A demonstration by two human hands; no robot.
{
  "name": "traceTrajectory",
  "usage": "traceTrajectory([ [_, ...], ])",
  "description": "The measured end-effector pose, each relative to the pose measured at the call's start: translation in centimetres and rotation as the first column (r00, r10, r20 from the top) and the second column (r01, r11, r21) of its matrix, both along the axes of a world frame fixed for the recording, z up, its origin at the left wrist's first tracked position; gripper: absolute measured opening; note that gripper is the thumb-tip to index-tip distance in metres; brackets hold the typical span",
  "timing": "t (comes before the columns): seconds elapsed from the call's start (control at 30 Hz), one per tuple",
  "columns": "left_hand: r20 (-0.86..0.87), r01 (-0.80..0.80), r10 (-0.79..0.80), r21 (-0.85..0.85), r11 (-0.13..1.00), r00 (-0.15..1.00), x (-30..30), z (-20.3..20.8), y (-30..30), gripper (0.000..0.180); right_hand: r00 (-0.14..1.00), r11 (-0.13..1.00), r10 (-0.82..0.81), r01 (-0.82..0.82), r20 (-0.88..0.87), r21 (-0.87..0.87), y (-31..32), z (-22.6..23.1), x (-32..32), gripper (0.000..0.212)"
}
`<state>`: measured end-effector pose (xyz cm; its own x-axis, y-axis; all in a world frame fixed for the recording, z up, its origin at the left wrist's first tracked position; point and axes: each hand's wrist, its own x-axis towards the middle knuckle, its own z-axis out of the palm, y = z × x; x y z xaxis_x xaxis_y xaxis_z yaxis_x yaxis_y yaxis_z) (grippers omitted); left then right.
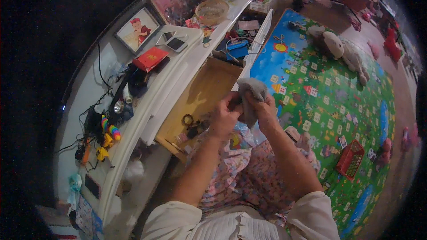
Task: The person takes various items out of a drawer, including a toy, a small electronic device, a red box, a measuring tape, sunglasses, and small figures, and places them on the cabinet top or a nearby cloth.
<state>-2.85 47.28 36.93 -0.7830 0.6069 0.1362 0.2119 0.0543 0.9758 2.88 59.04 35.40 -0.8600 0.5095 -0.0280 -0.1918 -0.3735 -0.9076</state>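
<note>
A grey cloth (252, 90) is bunched in my right hand (267, 113), its fingers wrapped round it, and a corner hangs below. Close beside it, my left hand (223, 118) is closed with fingertips pinched at the cloth's left side. Whatever sits between those fingertips is hidden. Both hands are above my lap, just right of a pulled-out wooden drawer (200, 86). Inside the drawer lie a dark ring (187, 120) and several small dark items. A clear plastic piece (251, 135) rests on my patterned clothing below the hands.
The white cabinet top (153, 100) holds a red packet (151, 58), a phone (176, 44), a framed picture (138, 30), a basket (212, 12) and tangled cables. Another open drawer (262, 35) is full of things. On the play mat (311, 106) lie a plush toy (340, 49) and a red basket (350, 160).
</note>
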Motion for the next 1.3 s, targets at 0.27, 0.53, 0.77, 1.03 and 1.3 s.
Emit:
traceTrajectory([
  [0.27, 0.552, -0.161, -0.017, 0.272, 0.949, 0.834, -0.1, 1.5, -0.8, 0.022, 0.969, 0.761, 0.217, -0.243, -0.116, -0.601, 1.3, -0.4, -0.2, 0.032],
  [0.53, 0.342, -0.03, -0.048, 0.219, 0.975, 0.938, 0.0, 2.1, -1.2, 0.024, 0.988, 0.957, 0.154, -0.152, -0.014, -0.248, -0.2, 0.8, 0.1, 0.032],
  [0.77, 0.631, -0.015, -0.25, 0.383, 0.924, 0.734, 0.0, 2.0, -1.3, 0.026, 0.994, 0.914, 0.081, -0.103, -0.072, -0.392, 0.3, 0.5, -0.1, 0.034],
  [1.03, 0.193, -0.182, 0.129, 0.286, 0.941, 0.973, 0.1, 1.0, -0.5, 0.021, 0.988, 0.976, 0.145, -0.152, -0.055, -0.156, -0.9, 0.2, 0.1, 0.035],
  [1.3, -0.237, -0.283, 0.28, 0.022, 0.959, 0.93, -0.9, -0.6, -2.1, 0.023, 0.997, 0.997, 0.072, -0.073, -0.037, -0.028, -1.5, -0.4, -0.8, 0.036],
])
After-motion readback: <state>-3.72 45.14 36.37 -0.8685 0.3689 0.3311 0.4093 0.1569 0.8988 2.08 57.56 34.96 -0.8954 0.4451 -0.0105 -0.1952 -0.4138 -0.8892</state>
